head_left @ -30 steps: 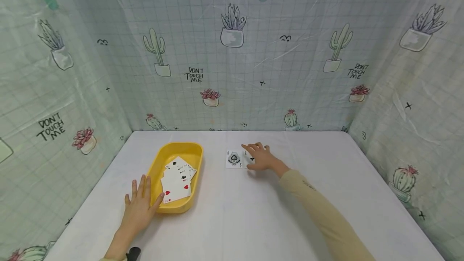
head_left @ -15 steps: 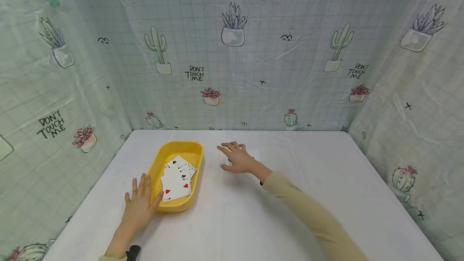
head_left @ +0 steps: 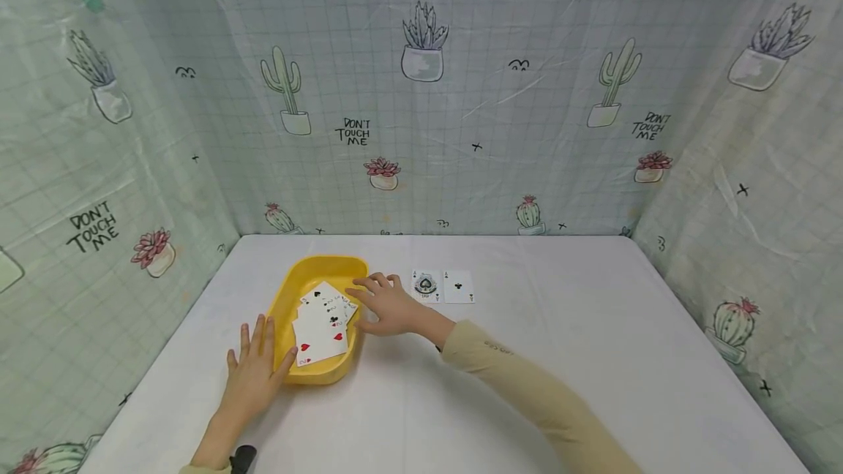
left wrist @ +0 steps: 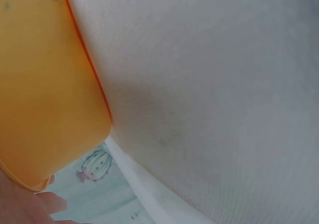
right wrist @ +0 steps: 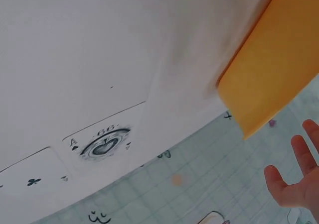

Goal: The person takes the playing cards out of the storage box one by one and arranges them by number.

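A yellow plastic bin stands left of centre in the head view, holding several playing cards face up. Among them a two of hearts lies nearest. My left hand, fingers spread straight, rests against the bin's near left rim. My right hand reaches over the bin's right rim, fingers loosely bent and holding nothing, close to the cards. Right of the bin, an ace of spades and an ace of clubs lie side by side. In the right wrist view those fingers are spread near the bin's wall.
A white table carries everything. Cloth walls printed with cacti enclose its back and both sides. A dark wristband shows at my left wrist.
My right hand has moved left from above the two aces to the bin's right rim, uncovering both aces. My left hand stays at the bin.
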### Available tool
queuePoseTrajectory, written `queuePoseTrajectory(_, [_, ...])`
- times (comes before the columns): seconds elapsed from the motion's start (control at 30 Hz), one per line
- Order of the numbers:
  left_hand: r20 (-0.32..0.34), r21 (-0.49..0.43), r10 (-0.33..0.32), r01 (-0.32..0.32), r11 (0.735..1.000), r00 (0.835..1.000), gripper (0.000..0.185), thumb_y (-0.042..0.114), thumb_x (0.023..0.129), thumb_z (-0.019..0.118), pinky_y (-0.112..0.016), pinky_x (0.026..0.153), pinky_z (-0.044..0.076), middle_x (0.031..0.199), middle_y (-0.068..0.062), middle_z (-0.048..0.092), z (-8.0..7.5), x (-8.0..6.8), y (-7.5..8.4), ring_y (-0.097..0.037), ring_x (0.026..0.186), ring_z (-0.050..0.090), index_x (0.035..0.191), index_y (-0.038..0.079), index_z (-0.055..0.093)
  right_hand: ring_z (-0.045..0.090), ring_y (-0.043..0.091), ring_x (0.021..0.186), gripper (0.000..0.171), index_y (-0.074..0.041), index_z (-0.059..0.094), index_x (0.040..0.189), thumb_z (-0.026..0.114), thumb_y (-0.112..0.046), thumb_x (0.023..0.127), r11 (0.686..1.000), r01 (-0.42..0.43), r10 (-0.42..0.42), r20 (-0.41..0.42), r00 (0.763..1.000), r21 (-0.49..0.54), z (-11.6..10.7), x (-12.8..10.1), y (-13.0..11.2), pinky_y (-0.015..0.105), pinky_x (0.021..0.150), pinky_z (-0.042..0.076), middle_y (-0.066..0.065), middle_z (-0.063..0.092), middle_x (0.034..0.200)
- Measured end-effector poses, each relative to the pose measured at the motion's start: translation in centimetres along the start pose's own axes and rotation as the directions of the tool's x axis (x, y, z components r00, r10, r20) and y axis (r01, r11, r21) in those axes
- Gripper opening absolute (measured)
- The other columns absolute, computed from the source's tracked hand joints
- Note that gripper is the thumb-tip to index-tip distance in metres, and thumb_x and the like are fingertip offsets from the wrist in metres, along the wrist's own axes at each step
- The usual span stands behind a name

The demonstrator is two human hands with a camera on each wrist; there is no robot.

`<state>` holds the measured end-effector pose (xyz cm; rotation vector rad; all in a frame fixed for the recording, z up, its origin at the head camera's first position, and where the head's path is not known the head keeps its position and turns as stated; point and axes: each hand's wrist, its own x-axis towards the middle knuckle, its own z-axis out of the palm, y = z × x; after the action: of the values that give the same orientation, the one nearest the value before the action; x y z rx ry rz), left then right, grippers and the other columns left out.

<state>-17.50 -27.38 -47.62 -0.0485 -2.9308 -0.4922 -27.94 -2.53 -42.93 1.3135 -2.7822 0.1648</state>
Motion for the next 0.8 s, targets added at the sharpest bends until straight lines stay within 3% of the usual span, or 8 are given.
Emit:
queuePoseTrajectory(0.4, [0.014, 0.004, 0.002, -0.002, 1.0, 1.0, 0.076, 0.046, 0.092, 0.036, -0.074, 0.091, 0.009, 0.146, -0.027, 0.008, -0.1, 0.2, 0.0, -0.049, 0.133, -0.001, 0.141, -0.005, 0.008, 0.032, 0.017, 0.123, 0.058, -0.025, 0.036, 0.136, 0.047, -0.051, 0.085, 0.992, 0.057, -0.055, 0.017, 0.998, -0.111, 1.6, 1.9, -3.7, 0.045, 0.095, 0.031, -0.004, 0.039, 0.138])
queuePoseTrajectory(0.8, [0.02, 0.005, 0.009, -0.009, 1.0, 1.0, 0.076, 0.047, 0.092, 0.034, -0.074, 0.091, 0.01, 0.146, -0.027, 0.008, -0.3, 0.1, 0.2, -0.05, 0.132, -0.002, 0.14, -0.007, 0.01, 0.034, 0.015, 0.122, 0.066, -0.028, 0.038, 0.135, 0.058, -0.053, 0.077, 0.993, -0.065, 0.079, 0.153, 0.985, -0.098, 2.5, 4.3, -5.0, 0.044, 0.098, 0.03, -0.006, 0.041, 0.136])
